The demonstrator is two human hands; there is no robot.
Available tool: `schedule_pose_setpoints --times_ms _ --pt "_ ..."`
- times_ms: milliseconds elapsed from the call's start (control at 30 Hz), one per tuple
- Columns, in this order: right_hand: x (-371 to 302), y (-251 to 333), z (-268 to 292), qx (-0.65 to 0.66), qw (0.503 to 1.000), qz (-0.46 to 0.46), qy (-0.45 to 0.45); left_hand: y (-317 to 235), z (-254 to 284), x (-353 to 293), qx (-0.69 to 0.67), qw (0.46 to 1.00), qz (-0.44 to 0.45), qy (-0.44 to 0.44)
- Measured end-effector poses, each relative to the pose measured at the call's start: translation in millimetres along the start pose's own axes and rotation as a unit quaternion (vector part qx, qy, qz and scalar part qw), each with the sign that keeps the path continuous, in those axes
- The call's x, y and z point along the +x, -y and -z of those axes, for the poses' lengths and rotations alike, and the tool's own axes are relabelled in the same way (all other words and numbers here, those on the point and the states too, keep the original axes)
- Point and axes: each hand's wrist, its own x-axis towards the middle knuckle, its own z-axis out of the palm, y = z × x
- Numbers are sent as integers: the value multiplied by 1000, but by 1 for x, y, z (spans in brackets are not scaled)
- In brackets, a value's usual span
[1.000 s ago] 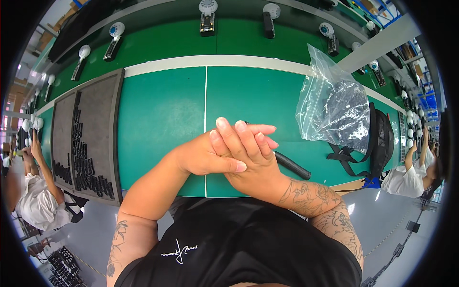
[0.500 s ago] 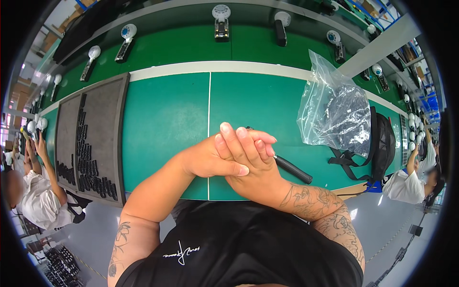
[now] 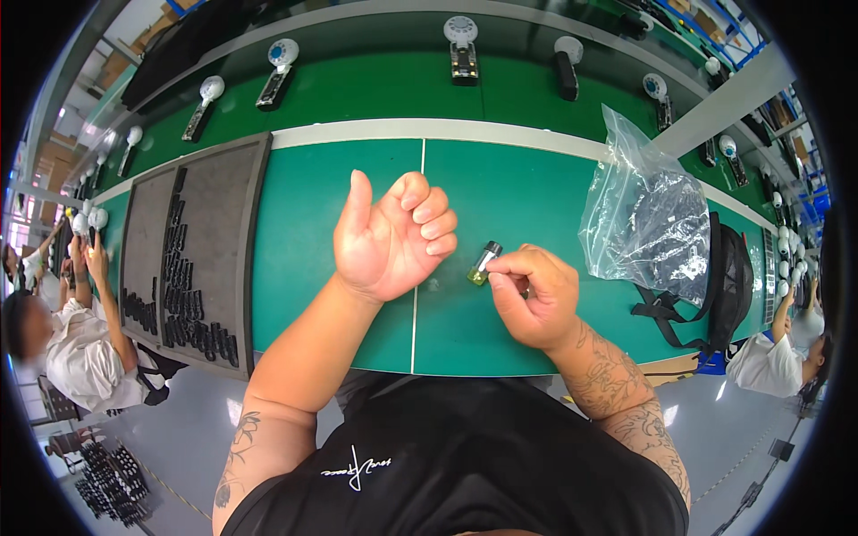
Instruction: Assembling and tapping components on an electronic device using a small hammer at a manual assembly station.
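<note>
My right hand [image 3: 529, 299] pinches a small yellow-green vial [image 3: 483, 265]; my left hand [image 3: 391, 237] hangs loosely curled, empty. I judge inspection underway.

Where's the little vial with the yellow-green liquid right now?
In the head view, the small vial is pinched in the right hand just right of centre, above the green table, between the curled, empty left hand and the clear plastic bag.

Green bench [image 3: 340, 232] — foam tray [image 3: 192, 250]; plastic bag [image 3: 643, 223]
</note>
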Motion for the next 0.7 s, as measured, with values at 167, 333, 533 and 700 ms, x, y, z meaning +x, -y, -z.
schedule_pose_setpoints --times_ms 167,333,533,700 --pt "2 9 -5 7 998 -54 23 -4 -5 -3 6 1000 0 14" --pt "3 8 -5 25 995 -95 9 -3 -8 -4 7 1000 7 13" --pt "7 2 -10 33 990 -136 -22 -5 -12 -6 78 997 26 -9" --pt "12 6 -5 -109 992 -60 -13 2 -20 -7 641 766 20 40"
